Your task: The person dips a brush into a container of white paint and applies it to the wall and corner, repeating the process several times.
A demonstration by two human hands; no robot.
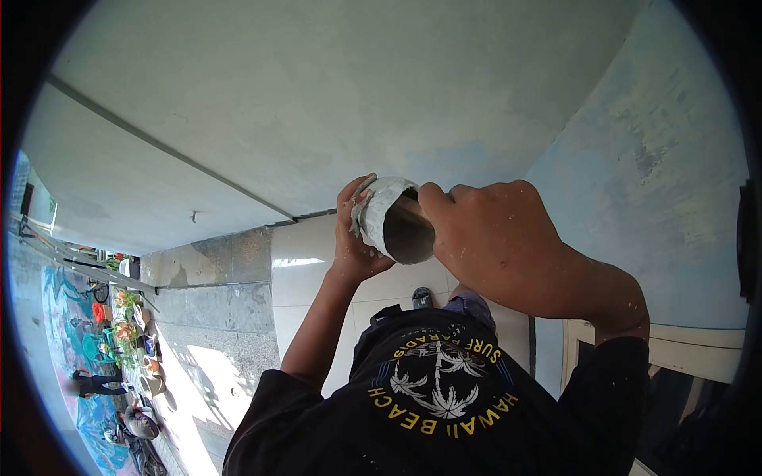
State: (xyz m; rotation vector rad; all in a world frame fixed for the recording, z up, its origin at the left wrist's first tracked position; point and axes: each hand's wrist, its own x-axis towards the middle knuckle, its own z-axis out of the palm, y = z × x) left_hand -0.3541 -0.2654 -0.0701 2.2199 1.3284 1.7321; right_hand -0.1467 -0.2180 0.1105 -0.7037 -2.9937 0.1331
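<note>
My left hand (353, 234) is wrapped around the side of a round white paint container (379, 213), its outside smeared with thick whitish paint. The container is tipped so that its dark opening faces me and to the right. My right hand (492, 230) is closed at the rim, knuckles up, over the right edge of the opening. A pale wooden-looking handle (409, 213) runs from its fingers into the container; its lower end is hidden inside. Small white specks dot my right hand and forearm.
A grey-white wall (333, 95) rises close ahead, meeting a patchy pale blue wall (659, 182) on the right. Below are light floor tiles (298, 278). A window frame (698, 341) stands at lower right. At far left are potted plants (127, 317) and a person (99, 384).
</note>
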